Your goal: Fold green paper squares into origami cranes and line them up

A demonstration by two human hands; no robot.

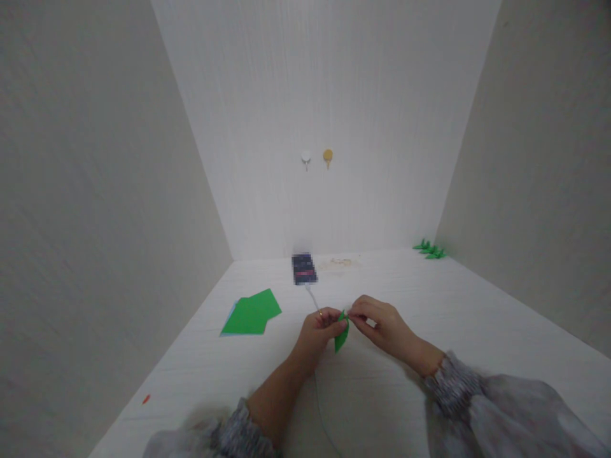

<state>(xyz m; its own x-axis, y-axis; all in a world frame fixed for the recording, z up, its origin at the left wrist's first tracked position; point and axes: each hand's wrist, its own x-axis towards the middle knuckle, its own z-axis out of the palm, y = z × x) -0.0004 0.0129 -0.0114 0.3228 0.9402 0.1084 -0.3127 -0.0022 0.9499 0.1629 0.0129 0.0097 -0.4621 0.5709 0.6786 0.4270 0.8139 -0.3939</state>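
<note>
A small folded piece of green paper (341, 334) hangs between both hands above the white table (477, 305). My left hand (319, 331) pinches its left side, fingers closed, a ring on one finger. My right hand (379, 324) pinches the paper's top edge with its fingertips. Both wrists wear grey patterned sleeves.
A stack of flat green paper sheets (252, 313) lies to the left. A phone (304, 268) with a white cable (312, 297) rests at the back by the wall. Several folded green paper figures (429, 249) sit in the far right corner. Two hooks (316, 156) hang on the wall. A red scrap (146, 399) lies near left.
</note>
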